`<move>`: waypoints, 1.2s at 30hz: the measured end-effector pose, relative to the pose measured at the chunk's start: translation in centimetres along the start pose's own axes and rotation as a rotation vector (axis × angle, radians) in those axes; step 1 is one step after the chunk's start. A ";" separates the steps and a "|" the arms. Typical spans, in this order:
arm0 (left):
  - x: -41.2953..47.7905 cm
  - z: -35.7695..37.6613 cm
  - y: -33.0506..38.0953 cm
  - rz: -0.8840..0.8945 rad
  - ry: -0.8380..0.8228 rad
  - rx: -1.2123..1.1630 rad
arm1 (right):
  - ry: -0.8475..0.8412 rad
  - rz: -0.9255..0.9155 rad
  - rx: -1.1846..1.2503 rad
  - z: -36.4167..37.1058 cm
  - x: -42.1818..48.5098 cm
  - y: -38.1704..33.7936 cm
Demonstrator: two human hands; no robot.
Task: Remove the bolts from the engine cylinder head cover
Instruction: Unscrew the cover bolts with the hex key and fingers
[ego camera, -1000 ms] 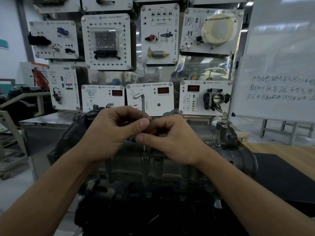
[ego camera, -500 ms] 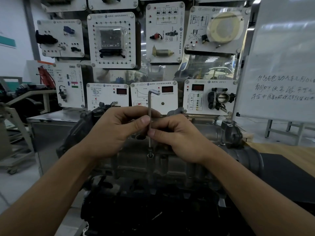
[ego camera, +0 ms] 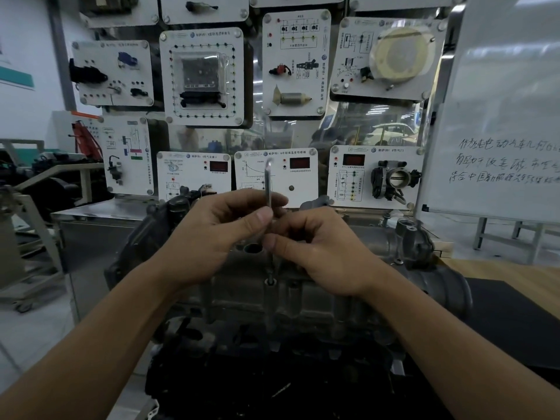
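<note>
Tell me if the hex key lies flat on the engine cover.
No, the thin L-shaped metal hex key stands upright, pinched by the left hand and right hand.

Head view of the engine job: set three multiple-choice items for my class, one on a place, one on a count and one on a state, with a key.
1. Where does the lower end of the hex key sit?
A) in a bolt on the cylinder head cover
B) in a trouser pocket
C) flat on a shelf

2. How many hands hold the hex key?
A) none
B) one
C) two

3. How does the hex key stand?
A) lying flat
B) roughly upright
C) bent end down

Key:
1 A, the shaft runs straight down to the bolt.
2 C, the left hand and the right hand both pinch the shaft.
3 B, the shaft is near vertical with its bent end on top.
</note>
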State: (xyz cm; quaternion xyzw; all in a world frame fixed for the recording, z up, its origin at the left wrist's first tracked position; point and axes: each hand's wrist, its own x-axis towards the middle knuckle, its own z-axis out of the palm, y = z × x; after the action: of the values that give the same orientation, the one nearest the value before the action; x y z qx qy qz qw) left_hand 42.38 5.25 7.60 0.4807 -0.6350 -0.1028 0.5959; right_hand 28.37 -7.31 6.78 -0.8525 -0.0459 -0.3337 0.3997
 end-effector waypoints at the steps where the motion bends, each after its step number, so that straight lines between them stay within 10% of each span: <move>1: -0.1 -0.1 0.0 -0.001 -0.007 0.006 | -0.018 0.018 0.019 0.0 0.0 0.0; 36: -0.1 0.0 -0.3 0.003 0.023 -0.043 | -0.006 -0.048 0.028 -0.1 -0.2 0.2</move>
State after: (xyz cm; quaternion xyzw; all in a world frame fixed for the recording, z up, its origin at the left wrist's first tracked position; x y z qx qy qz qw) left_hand 42.51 5.20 7.28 0.4680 -0.6263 -0.1101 0.6137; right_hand 28.25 -7.48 6.61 -0.8466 -0.0721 -0.3398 0.4033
